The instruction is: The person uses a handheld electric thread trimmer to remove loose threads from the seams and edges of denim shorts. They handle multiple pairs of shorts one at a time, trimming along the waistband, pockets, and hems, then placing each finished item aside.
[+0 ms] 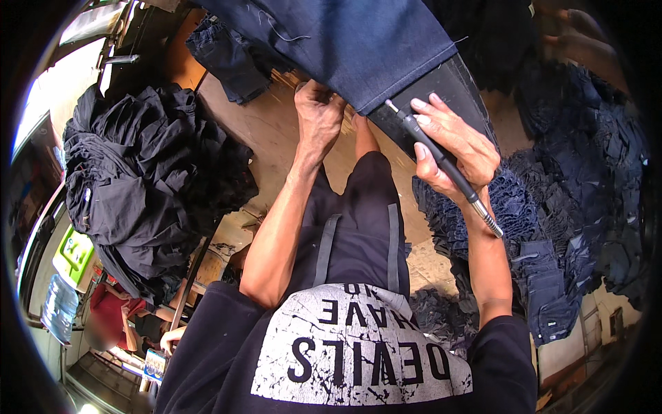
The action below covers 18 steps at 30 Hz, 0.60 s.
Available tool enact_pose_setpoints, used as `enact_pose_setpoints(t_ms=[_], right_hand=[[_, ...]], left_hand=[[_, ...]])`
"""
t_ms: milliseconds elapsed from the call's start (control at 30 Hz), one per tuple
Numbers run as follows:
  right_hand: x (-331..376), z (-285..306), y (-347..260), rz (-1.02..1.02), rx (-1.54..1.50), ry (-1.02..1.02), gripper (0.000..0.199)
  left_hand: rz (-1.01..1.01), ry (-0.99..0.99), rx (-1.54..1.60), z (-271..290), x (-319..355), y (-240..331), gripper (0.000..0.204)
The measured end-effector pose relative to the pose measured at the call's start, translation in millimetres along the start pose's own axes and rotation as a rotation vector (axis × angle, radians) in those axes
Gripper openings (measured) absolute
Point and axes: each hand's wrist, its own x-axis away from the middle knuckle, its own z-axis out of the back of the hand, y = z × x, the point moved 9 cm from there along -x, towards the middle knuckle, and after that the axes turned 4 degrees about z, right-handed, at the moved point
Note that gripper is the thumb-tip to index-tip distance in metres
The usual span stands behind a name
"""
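A dark blue denim trouser leg [345,48] is stretched over a black board [445,93], whose end sticks out past the hem. My right hand [458,148] holds a slim black pen-shaped handpiece [431,148] with a ribbed metal end. Its metal tip lies close to the hem at the board's end; I cannot tell if it touches. Beside the leg's left edge, my left hand [319,121] is closed with its fingers curled in. What it grips, if anything, is hidden.
A large heap of black garments [152,186] stands at left. Dark denim piles [552,193] fill the right side, and another dark garment [227,58] lies behind the left hand. At lower left, a person in a red shirt [114,303] sits near a green container [72,255].
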Motion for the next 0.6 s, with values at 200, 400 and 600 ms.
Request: enact_pose_setpoints(t_ms=[200,400,600], right_hand=[[1.1,-13.3,-9.0,0.035,0.009,-0.068,0.026],[1.8,-18.0,-10.7,0.068,0.013,-0.108,0.026],[1.1,-19.2,-11.2,0.064,0.025,-0.11,0.027]], left_hand=[[-0.007,-0.048,0.16,-1.7,-0.1,0.8,0.02],[0.045,-0.017,0.088,-4.1,3.1,-1.2,0.018],[0.039,0.005,0.046,0.9,0.4,-5.6,0.014]])
